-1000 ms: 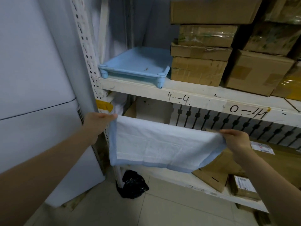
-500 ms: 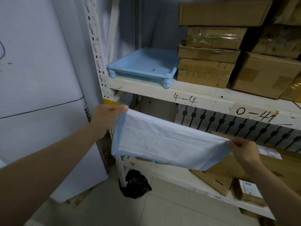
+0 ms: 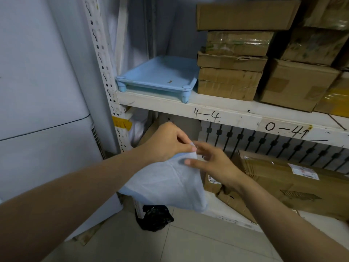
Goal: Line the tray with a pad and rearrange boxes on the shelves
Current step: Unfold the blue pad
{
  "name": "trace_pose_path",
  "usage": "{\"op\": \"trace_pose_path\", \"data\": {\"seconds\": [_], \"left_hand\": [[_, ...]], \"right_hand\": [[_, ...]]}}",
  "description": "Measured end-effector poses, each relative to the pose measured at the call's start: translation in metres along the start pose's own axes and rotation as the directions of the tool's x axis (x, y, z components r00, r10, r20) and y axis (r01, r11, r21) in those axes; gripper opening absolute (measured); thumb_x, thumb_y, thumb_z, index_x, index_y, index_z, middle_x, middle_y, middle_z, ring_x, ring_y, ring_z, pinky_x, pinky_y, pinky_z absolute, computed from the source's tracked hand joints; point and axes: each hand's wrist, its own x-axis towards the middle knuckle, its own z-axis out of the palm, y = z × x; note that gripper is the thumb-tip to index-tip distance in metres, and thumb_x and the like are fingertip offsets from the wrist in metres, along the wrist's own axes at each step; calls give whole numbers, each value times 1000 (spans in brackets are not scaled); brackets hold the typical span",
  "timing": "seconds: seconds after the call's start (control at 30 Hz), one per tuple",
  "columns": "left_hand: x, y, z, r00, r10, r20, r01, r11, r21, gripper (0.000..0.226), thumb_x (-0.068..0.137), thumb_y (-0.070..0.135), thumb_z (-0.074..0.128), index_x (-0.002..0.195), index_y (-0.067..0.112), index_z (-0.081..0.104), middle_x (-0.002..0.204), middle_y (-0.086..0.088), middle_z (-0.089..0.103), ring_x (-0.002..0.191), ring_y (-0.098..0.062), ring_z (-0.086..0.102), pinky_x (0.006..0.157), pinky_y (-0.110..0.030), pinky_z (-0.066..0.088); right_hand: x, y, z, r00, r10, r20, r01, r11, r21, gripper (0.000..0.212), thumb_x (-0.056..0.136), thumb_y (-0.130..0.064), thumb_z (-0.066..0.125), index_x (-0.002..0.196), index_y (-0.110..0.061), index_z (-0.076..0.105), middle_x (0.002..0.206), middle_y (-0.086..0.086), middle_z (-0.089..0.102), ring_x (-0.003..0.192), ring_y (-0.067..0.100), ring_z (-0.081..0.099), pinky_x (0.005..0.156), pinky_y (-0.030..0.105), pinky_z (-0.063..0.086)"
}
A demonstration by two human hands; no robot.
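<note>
A light blue tray (image 3: pixel 158 72) with short corner feet sits at the left end of the white shelf (image 3: pixel 222 108), beside a stack of cardboard boxes (image 3: pixel 230 65). Below the shelf's front edge hangs a white pad (image 3: pixel 170 182) with a blue border, folded double. My left hand (image 3: pixel 166 142) pinches its top corners between thumb and fingers. My right hand (image 3: pixel 213 163) touches the same top edge with fingers spread, thumb against the pad. The tray holds only a small brown speck.
More cardboard boxes (image 3: pixel 294 84) fill the shelf's right side. The lower shelf holds flattened cartons and labelled boxes (image 3: pixel 283 178). A black bag (image 3: pixel 153 218) lies on the tiled floor. A white appliance (image 3: pixel 37 91) stands left of the perforated upright (image 3: pixel 102 59).
My hands, which held the pad stretched wide by its two ends, have come together at the middle. The pad now hangs folded in half below them.
</note>
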Motion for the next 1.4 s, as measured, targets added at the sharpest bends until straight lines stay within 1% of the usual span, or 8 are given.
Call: {"op": "trace_pose_path", "data": {"seconds": [0.13, 0.3, 0.57, 0.73, 0.9, 1.03, 1.17, 1.4], "left_hand": [[-7, -8, -11, 997, 75, -10, -74, 996, 54, 14, 73, 21, 87, 81, 21, 76, 84, -2, 75, 78, -24, 70, 75, -42, 57], [-25, -53, -39, 983, -123, 135, 87, 967, 241, 59, 71, 29, 89, 117, 19, 54, 112, 9, 61, 99, -9, 61, 84, -24, 51], [-39, -123, -30, 965, -253, 66, 229, 941, 248, 33, 78, 25, 83, 59, 12, 60, 50, 9, 41, 46, -3, 43, 50, -18, 28], [-33, -123, -24, 977, -209, -32, 211, 969, 131, 32, 75, 26, 85, 98, 11, 70, 89, 0, 72, 75, -4, 65, 66, -11, 47], [-25, -101, -29, 965, -20, -262, 62, 986, 153, 39, 75, 13, 85, 84, 30, 51, 96, 8, 72, 82, -2, 69, 70, -11, 53], [-19, -92, -30, 965, 182, -191, -111, 936, 333, 36, 77, 19, 83, 89, 39, 56, 103, 4, 72, 84, -4, 67, 78, -29, 59], [-7, -92, -24, 956, 274, -108, -215, 900, 378, 40, 79, 20, 82, 117, 18, 69, 122, 4, 67, 105, -4, 60, 92, -8, 43], [13, -89, -21, 935, 341, -92, -281, 876, 392, 30, 78, 23, 81, 105, 10, 78, 118, 0, 68, 99, -1, 57, 87, -22, 50]], "right_hand": [[3, -4, 8, 996, 15, -82, -5, 993, 119, 19, 93, -18, 66, 87, -3, 75, 87, 9, 76, 78, 18, 71, 70, 27, 57], [6, 0, -11, 971, -13, -240, 47, 990, 136, 16, 95, -20, 64, 92, -10, 76, 89, 4, 76, 80, 14, 69, 70, 25, 59], [6, -2, -34, 933, -16, -360, 84, 981, 174, 19, 96, -23, 63, 100, -9, 75, 94, 9, 75, 83, 18, 66, 75, 32, 58], [1, -4, -51, 910, -16, -414, 90, 983, 160, 21, 96, -27, 62, 104, -12, 75, 103, 12, 72, 96, 30, 66, 92, 52, 53], [-4, -1, -64, 897, 4, -441, 80, 982, 171, 21, 96, -27, 60, 105, -14, 75, 98, 2, 74, 89, 18, 65, 90, 48, 54], [-4, 2, -69, 895, 2, -447, 87, 980, 179, 22, 97, -27, 60, 108, -13, 74, 93, -3, 75, 82, 10, 67, 87, 43, 56], [-4, 3, -72, 902, -23, -431, 112, 977, 182, 24, 98, -24, 58, 109, -9, 73, 86, -11, 74, 74, 2, 66, 78, 31, 58], [-11, 0, -79, 916, -34, -399, 125, 971, 204, 21, 97, -24, 58, 105, -12, 74, 101, 4, 75, 94, 26, 68, 90, 47, 55]]}}
